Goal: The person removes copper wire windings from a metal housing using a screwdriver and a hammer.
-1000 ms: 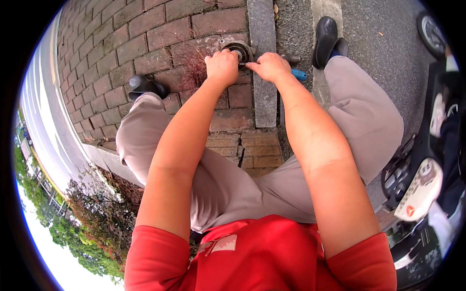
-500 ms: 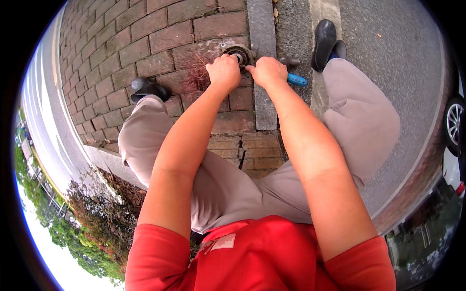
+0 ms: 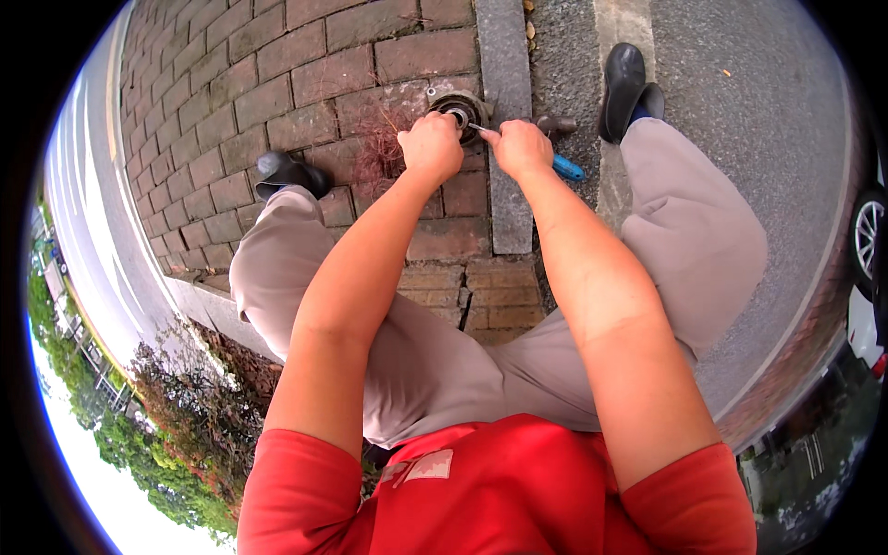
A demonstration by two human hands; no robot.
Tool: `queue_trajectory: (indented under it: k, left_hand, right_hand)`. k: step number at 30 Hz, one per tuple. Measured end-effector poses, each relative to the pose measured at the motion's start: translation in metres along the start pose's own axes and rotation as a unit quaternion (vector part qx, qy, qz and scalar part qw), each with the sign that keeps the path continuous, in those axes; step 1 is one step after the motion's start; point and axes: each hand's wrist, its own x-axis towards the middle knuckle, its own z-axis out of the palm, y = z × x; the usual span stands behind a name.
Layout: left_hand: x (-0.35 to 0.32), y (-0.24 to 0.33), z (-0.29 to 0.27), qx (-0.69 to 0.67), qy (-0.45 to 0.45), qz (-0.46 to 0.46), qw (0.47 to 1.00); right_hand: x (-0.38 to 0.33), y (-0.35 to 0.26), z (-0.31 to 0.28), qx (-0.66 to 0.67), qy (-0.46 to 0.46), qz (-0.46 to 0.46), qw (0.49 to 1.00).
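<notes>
A round metal part [image 3: 460, 105] with a dark outer ring and a bright inner ring lies on the brick paving. My left hand [image 3: 432, 146] is closed on its near left edge, steadying it. A thin metal rod-like tool [image 3: 478, 128] sticks out of my right hand [image 3: 521, 148], its tip pointing into the part's ring. The fingers of that hand are pinched around it, hiding its rear end. Just right of the hand are a blue handle [image 3: 568, 168] and a dark metal piece [image 3: 558, 125]; whether they belong together is hidden.
A tangle of thin reddish wire-like strands [image 3: 379, 153] lies left of my left hand. A small washer-like ring [image 3: 431, 92] sits beside the part. The grey kerb strip [image 3: 504, 203] runs past it. My dark shoes [image 3: 291, 174] stand either side; a parked car [image 3: 866, 250] is far right.
My right hand has drawn back slightly to the right from the round part, and more of the thin tool shows. The left hand stays on the part.
</notes>
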Motion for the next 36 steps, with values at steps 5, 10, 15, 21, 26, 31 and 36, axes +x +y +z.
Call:
queue_trajectory:
  k: [5, 10, 15, 21, 26, 31, 36]
  left_hand:
    - [0.001, -0.003, 0.0, -0.019, -0.002, -0.011, 1.0]
    - [0.007, -0.002, -0.005, -0.004, -0.018, -0.014, 1.0]
    - [0.011, -0.004, 0.003, 0.012, 0.009, -0.031, 0.999]
    - [0.0, 0.001, -0.003, -0.015, -0.008, -0.005, 1.0]
    - [-0.003, -0.006, -0.003, -0.045, -0.013, 0.018, 0.999]
    - [0.0, -0.014, 0.009, -0.018, 0.007, 0.06, 0.998]
    - [-0.008, -0.015, -0.015, -0.039, -0.013, 0.07, 0.997]
  right_hand:
    - [-0.003, 0.002, -0.003, 0.034, -0.004, 0.002, 0.999]
    - [-0.004, 0.007, -0.006, 0.063, -0.018, -0.008, 0.998]
    - [0.0, -0.003, -0.017, -0.017, -0.059, -0.079, 0.995]
    - [0.001, -0.013, 0.012, -0.012, 0.024, -0.006, 1.0]
    - [-0.003, -0.003, 0.038, 0.167, 0.073, 0.027, 0.983]
    - [-0.003, -0.012, 0.03, 0.186, 0.064, 0.075, 0.978]
    - [-0.002, -0.025, 0.018, 0.188, 0.083, 0.0, 0.979]
